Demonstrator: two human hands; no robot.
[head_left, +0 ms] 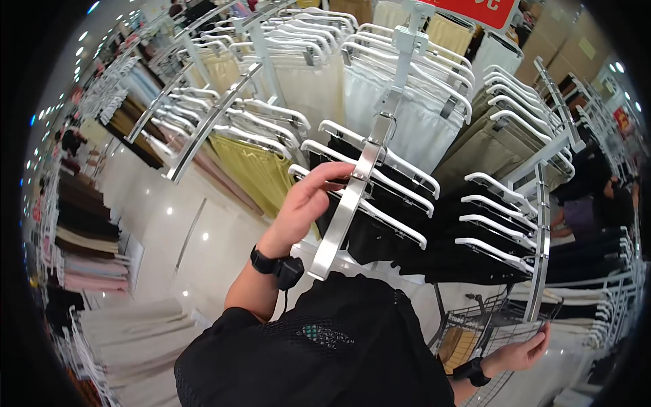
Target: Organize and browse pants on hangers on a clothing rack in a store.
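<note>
The left hand (305,203) has its fingers (336,171) laid on the nearest hanger (400,227), just left of a sloping rail (346,210) that climbs away behind them. Further hangers (495,234) hang in rows to the right of those fingers. Far right, the right hand (519,354) reaches the lower end of a second rail (540,237); a wire basket (468,322) sits just left of its fingers (540,337).
</note>
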